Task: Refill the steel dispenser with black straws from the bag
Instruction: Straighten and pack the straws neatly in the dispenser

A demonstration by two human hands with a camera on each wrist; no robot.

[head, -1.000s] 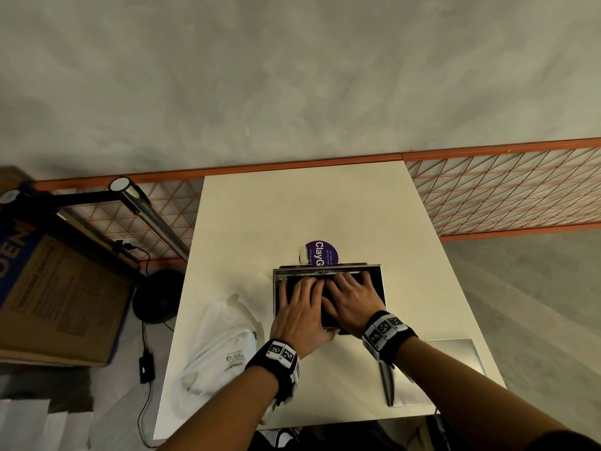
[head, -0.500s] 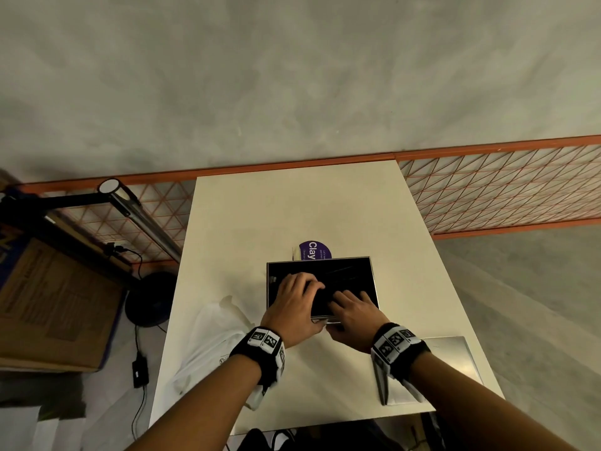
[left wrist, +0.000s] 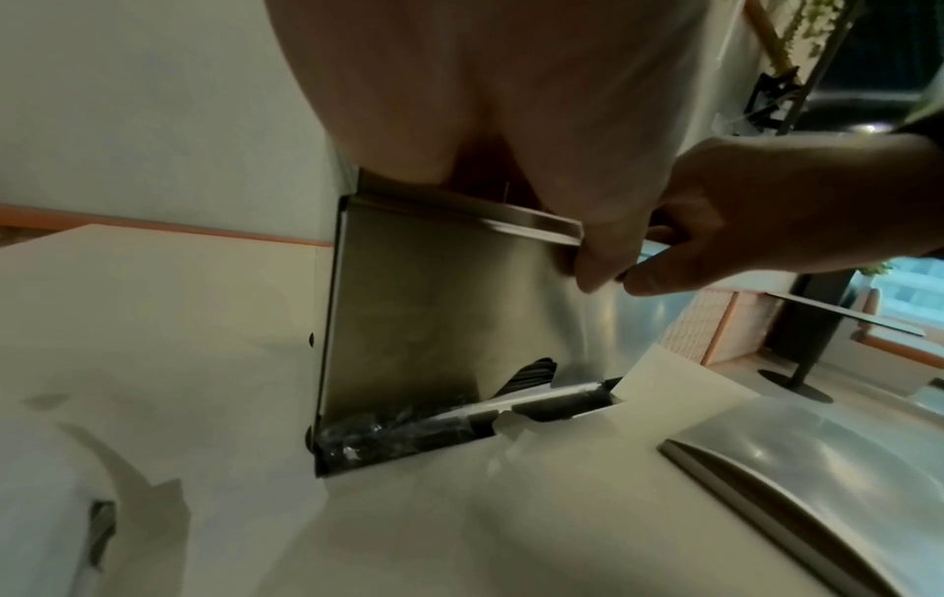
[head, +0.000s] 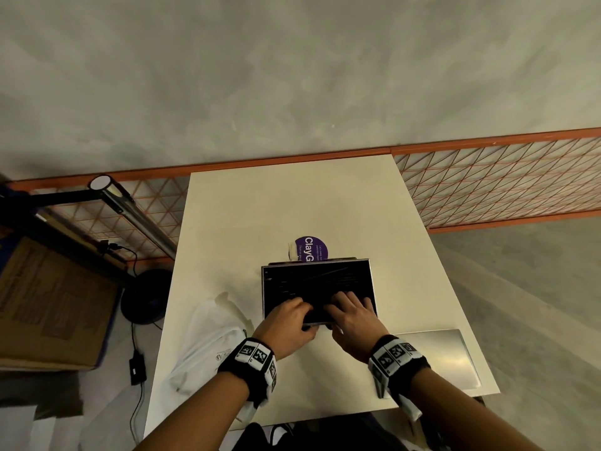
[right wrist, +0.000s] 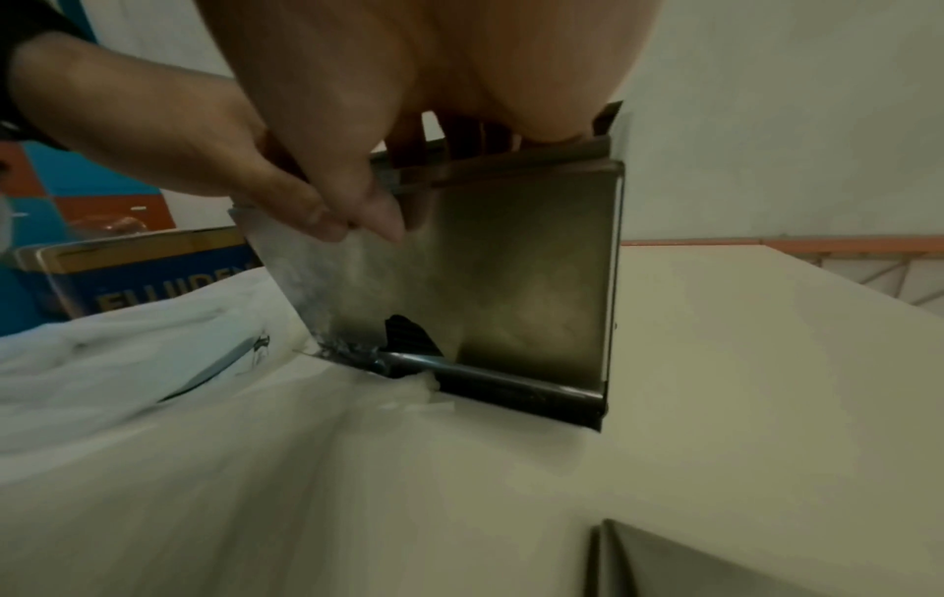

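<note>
From the head view, the steel dispenser (head: 317,289) is seen open-topped near the middle of the white table (head: 276,206), its well dark with black straws (head: 325,279) lying crosswise, some askew. The left hand (head: 286,322) is hooked over the near rim at about 7 o'clock of the box, fingers curled into the well; the right hand (head: 353,317) is laid at 5 o'clock with fingers spread flat on the straws. Levelling and packing the load is judged to be the step in hand. The white bag (head: 208,346) is slumped at 8 o'clock, near the table's left edge, and the steel lid (head: 439,356) is parked at 4 o'clock close to the right corner; open room is left only toward 12 o'clock, past a purple sticker (head: 312,247). From the left wrist, the thumb is seen outside the front wall of the dispenser (left wrist: 434,307), the rim gripped, while the right hand's thumb (left wrist: 659,282) hangs over the same rim; wrapped straws (left wrist: 408,428) show in the bottom tray. From the right wrist, the left hand's fingers (right wrist: 317,218) are seen pinching the rim at the dispenser's (right wrist: 510,274) 10 o'clock corner. Next, a careful withdrawal of both hands and a reach to the lid is likely called for, kept clear of the table's near edge.
</note>
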